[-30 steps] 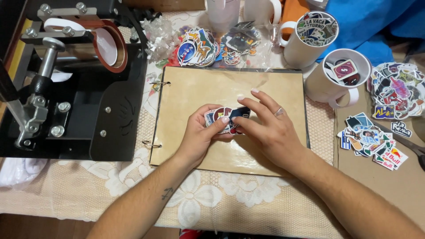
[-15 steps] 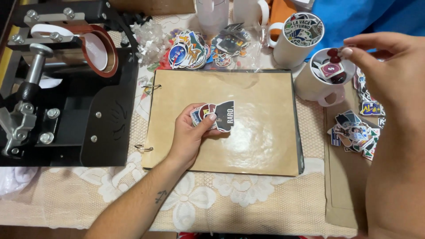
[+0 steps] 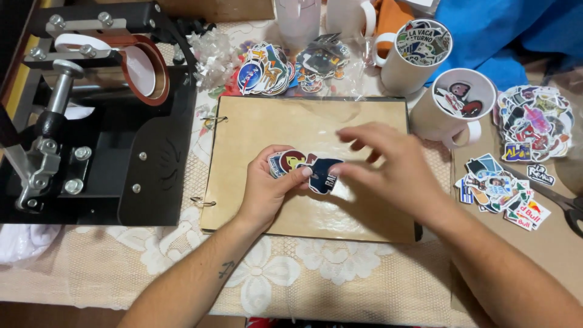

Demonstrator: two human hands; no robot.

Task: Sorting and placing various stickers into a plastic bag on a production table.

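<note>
Back from the mugs (image 3: 461, 103), your right hand (image 3: 388, 167), fingers spread open, touches the stickers (image 3: 306, 167) your left hand (image 3: 273, 188) grips.

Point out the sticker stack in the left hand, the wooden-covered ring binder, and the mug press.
sticker stack (image 3: 306, 167), head view, on the dark sticker at the front.
wooden-covered ring binder (image 3: 261, 127), head view, on bare cover, upper left.
mug press (image 3: 152, 176), head view, on its black base plate.

Both hands (image 3: 267, 188) on stickers (image 3: 306, 167)
</note>
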